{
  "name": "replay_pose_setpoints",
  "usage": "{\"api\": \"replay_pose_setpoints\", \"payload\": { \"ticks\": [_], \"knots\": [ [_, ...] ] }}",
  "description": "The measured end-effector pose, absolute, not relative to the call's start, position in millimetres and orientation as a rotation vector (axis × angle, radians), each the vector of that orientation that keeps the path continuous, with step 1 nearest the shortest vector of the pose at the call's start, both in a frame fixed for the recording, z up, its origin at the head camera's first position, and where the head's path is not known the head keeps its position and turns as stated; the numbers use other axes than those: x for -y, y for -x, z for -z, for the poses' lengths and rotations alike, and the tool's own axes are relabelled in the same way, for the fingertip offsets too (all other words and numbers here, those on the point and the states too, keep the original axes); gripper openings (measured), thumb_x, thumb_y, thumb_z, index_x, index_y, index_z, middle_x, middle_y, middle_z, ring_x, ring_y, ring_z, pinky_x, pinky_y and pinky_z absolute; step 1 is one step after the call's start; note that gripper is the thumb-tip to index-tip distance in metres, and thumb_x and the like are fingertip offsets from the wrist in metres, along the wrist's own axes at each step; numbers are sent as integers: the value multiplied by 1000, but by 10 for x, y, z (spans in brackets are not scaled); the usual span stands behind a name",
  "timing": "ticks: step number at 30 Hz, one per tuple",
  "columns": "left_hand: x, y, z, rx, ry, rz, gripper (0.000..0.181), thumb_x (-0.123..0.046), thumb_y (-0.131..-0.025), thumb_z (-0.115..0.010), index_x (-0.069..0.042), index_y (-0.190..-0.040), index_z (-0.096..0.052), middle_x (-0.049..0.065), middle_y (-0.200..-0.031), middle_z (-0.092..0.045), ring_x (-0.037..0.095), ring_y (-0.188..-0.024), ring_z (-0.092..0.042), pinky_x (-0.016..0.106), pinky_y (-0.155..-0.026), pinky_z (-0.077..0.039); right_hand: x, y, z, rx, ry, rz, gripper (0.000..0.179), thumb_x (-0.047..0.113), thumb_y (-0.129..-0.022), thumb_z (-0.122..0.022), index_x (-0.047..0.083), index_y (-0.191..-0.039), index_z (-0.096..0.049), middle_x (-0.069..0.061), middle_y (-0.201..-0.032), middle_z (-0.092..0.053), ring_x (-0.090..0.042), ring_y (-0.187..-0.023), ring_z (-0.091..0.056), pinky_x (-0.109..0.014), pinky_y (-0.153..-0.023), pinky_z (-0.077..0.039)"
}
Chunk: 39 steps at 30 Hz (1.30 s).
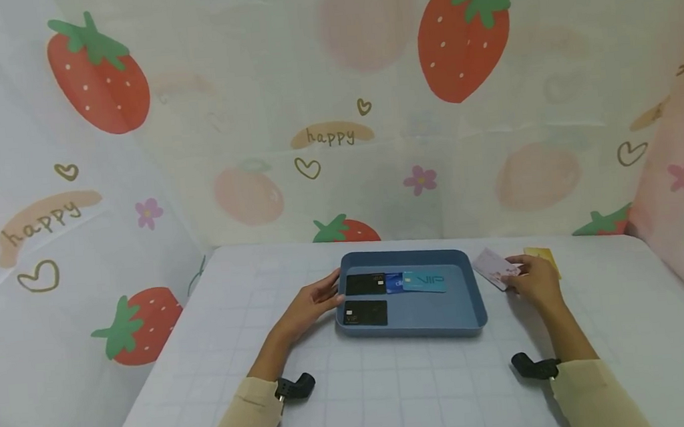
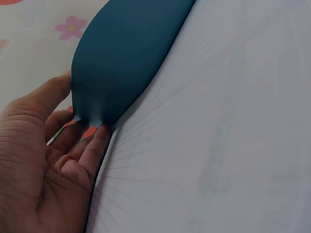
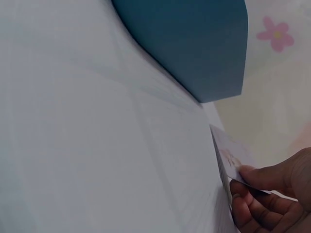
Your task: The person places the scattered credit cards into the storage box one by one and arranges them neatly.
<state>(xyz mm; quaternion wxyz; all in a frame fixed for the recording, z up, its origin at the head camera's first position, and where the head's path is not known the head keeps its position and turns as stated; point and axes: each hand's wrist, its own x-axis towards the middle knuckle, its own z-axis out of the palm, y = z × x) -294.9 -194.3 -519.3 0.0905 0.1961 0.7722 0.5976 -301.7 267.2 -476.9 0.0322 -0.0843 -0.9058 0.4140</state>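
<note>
My left hand (image 1: 305, 308) rests at the left end of a blue rectangular tray (image 1: 414, 332), thumb and fingertips touching its outer wall. In the left wrist view the thumb reaches the rim, with the other fingers lower down. Inside the tray lie a black card (image 1: 364, 284), a dark blue card (image 1: 394, 283) partly covered by a light blue VIP card (image 1: 424, 281), and a second black card (image 1: 366, 313) nearer the front. Right of the tray, my right hand (image 1: 537, 283) pinches a pale pinkish card (image 1: 494, 268) between thumb and fingers; the card is tilted.
A yellow card (image 1: 541, 253) lies just behind my right hand and is partly hidden by it. The white table (image 1: 404, 396) has a faint grid. A curtain (image 1: 237, 108) printed with strawberries stands close behind the tray and on both sides.
</note>
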Motion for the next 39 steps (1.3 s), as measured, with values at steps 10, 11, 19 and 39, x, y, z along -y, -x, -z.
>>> {"api": "replay_pose_setpoints", "payload": {
  "ticks": [10,11,19,39],
  "knots": [
    [1929,2939,5178,-2306,-573,-1762,68,-21,-100,-67,-10,-159,-34,5,-162,-35,25,-144,-42,41,-116,-34,-2704,3003,4748,2768,228,-1227,45,3,-89,-74,-9,-130,-62,-32,-110,-67,-31,-89,-62,-23,-59,-48],
    [1931,2935,5180,-2304,-574,-1761,69,-21,-100,-67,-10,-159,-34,5,-162,-35,25,-144,-41,42,-116,-34,-2705,2996,4733,2768,217,-1218,45,3,-89,-74,-9,-130,-62,-32,-111,-67,-33,-90,-62,-24,-59,-48],
    [1933,2936,5182,-2285,-577,-1780,69,-22,-100,-68,-10,-159,-34,5,-162,-34,26,-145,-40,42,-116,-33,-2680,2968,4586,2728,92,-1154,45,1,-87,-73,-10,-129,-63,-33,-112,-68,-39,-96,-67,-25,-63,-48],
    [1932,2916,5156,-2283,-551,-1779,68,-22,-100,-68,-11,-159,-35,4,-162,-35,24,-144,-41,40,-116,-34,-2539,2870,4298,2663,47,-1195,44,-1,-89,-73,-9,-130,-62,-33,-110,-69,-31,-79,-73,-19,-55,-52]
  ]
}}
